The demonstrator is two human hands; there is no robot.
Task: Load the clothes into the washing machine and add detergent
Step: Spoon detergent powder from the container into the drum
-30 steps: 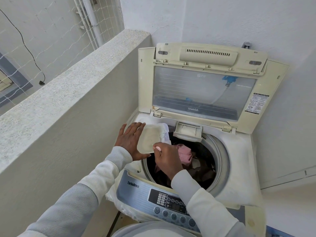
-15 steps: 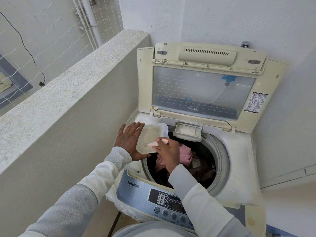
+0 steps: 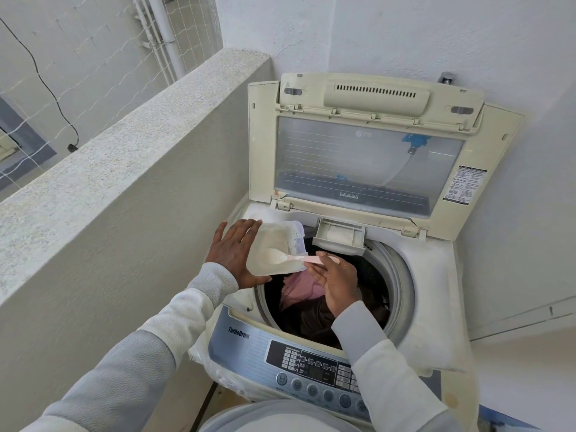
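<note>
The top-loading washing machine (image 3: 433, 275) stands with its lid (image 3: 371, 157) raised. Pink and dark clothes (image 3: 305, 291) lie in the drum. At the drum's left rim my left hand (image 3: 233, 254) holds a clear pouch of white detergent powder (image 3: 274, 247), fingers spread along its side and thumb under it. My right hand (image 3: 336, 275) pinches the handle of a pink scoop (image 3: 308, 259), whose bowl, heaped with powder, is inside the pouch's mouth. Behind the drum the small detergent drawer (image 3: 339, 235) stands open with white powder in it.
A waist-high rough concrete wall (image 3: 124, 169) runs close along the machine's left side. White walls close in behind and to the right. The control panel (image 3: 311, 366) faces me at the front, with a round white rim (image 3: 274, 416) below it.
My right hand has turned and drawn the pink scoop back toward the pouch's mouth, now loaded with powder. The left hand holds the pouch in the same spot.
</note>
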